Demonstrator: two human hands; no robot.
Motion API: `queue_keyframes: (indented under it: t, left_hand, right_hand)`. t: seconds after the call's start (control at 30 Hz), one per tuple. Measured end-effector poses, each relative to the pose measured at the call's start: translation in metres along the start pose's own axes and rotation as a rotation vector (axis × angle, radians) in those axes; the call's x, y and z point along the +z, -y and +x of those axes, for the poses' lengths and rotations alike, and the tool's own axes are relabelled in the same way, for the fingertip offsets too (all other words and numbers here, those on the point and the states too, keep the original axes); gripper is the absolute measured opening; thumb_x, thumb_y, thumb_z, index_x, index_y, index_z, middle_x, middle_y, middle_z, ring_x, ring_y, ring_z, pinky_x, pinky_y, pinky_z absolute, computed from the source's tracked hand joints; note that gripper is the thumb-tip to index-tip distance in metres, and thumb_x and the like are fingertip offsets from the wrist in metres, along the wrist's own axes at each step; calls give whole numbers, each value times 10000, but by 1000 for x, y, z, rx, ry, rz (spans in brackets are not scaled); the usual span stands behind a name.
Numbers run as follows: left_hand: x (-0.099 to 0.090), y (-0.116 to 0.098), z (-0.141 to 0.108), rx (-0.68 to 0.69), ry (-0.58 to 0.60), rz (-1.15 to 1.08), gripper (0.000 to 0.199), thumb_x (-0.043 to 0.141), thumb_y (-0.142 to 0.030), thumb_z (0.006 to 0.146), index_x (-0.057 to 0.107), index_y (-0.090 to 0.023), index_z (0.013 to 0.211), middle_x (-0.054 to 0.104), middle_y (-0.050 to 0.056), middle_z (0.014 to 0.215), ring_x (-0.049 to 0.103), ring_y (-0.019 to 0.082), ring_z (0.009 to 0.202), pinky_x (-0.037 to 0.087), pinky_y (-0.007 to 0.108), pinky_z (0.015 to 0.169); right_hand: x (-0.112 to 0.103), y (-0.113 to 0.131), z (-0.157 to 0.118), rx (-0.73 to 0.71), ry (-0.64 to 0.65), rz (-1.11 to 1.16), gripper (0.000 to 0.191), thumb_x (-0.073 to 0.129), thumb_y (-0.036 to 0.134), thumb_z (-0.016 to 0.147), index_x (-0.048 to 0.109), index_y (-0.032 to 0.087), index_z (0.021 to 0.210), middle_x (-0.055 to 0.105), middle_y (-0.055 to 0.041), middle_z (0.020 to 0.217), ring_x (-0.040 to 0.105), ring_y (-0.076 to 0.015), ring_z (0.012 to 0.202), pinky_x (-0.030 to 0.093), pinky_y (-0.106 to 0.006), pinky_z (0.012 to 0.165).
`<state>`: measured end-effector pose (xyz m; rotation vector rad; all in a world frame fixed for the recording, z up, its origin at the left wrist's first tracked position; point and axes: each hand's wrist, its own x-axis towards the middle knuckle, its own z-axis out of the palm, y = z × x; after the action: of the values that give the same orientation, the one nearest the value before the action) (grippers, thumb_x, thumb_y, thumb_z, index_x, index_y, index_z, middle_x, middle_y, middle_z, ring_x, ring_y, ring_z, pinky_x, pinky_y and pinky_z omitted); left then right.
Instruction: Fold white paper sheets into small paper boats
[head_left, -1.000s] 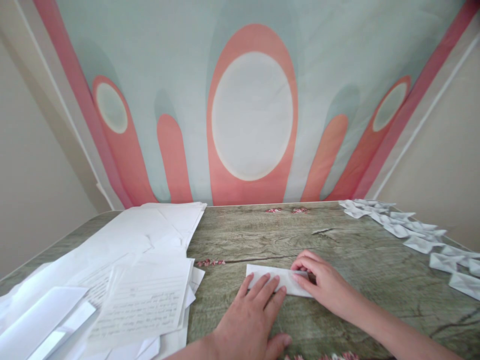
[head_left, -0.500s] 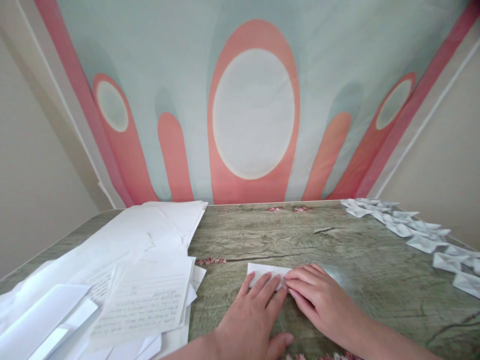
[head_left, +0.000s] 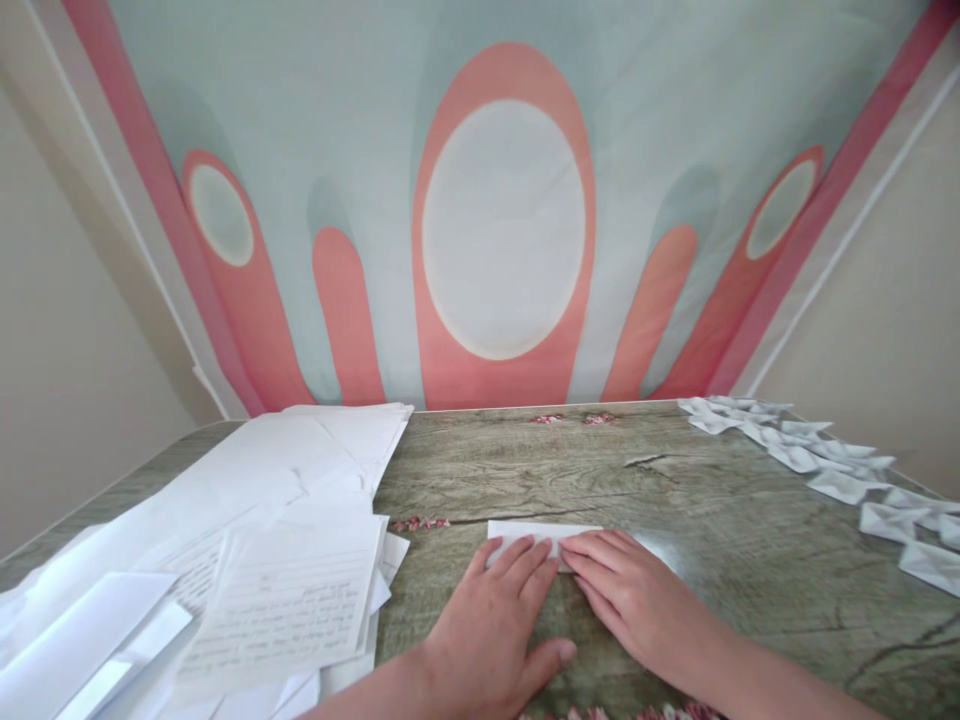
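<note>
Both of my hands are lying flat on a small folded white paper [head_left: 541, 531] near the front middle of the wood-grain table [head_left: 720, 520]. My left hand [head_left: 495, 625] is spread open, palm down, its fingers fanned over the near left part of the paper and its thumb stuck out to the side. My right hand [head_left: 626, 600] is also flat, its fingers held close together, their tips meeting those of the left on the paper's near edge. Neither hand is pinching anything; both are pressing down.

I am judging that I am flattening a crease, midway through one fold. The next move is calling for firm, even pressure along that edge, with the paper held square so that it does not slip on the smooth tabletop.

No box, tray or other container is showing. At my left a loose pile of white sheets [head_left: 285, 530] is lying, some of them lined and handwritten. Along the far right edge a row of small folded paper pieces [head_left: 814, 460] is lying, well apart from my hands.
</note>
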<state>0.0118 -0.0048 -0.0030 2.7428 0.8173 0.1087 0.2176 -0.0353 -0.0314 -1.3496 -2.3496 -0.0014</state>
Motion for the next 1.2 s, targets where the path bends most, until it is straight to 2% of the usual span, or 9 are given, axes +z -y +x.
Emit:
queue_keyframes:
  t: [0.23, 0.5, 0.83, 1.0, 1.2]
  left_hand:
    - [-2, 2, 2, 7, -10, 5, 564, 308, -535, 893, 293, -230, 1367, 317, 49, 1423, 248, 231, 1308, 165, 435, 1080]
    - [-2, 6, 5, -11, -22, 70, 538, 271, -558, 891, 348, -260, 1333, 349, 50, 1405, 300, 242, 1285, 242, 442, 1053]
    - [-2, 4, 6, -7, -26, 101, 509, 297, -535, 895, 446, -202, 1250, 391, 81, 1376, 328, 248, 1271, 251, 429, 1050]
    - [-3, 6, 5, 7, -15, 111, 524, 313, -540, 888, 454, -181, 1243, 389, 92, 1376, 335, 248, 1267, 249, 417, 1050]
    - [-3, 8, 6, 24, -12, 124, 543, 313, -561, 879, 456, -185, 1243, 399, 89, 1370, 337, 253, 1263, 259, 417, 1042]
  right_hand:
    - [-1, -2, 1, -6, 26, -15, 254, 440, 86, 852, 583, 173, 1043, 606, -56, 1036, 535, -177, 947, 416, -355, 880]
    - [3, -3, -2, -114, 16, -119, 333, 462, 59, 800, 553, 163, 1104, 598, -68, 1106, 519, -184, 1023, 350, -382, 976]
    - [-7, 2, 0, -149, 115, -148, 384, 448, 49, 775, 526, 152, 1137, 581, -84, 1120, 502, -183, 1068, 289, -392, 1040]
    - [-7, 4, -1, -168, 97, -182, 361, 455, 79, 793, 529, 162, 1137, 578, -88, 1128, 502, -188, 1073, 280, -413, 1044]
    - [-5, 5, 0, -211, 29, -281, 281, 456, 128, 824, 579, 141, 1076, 609, -109, 1071, 544, -199, 1016, 334, -432, 1002]
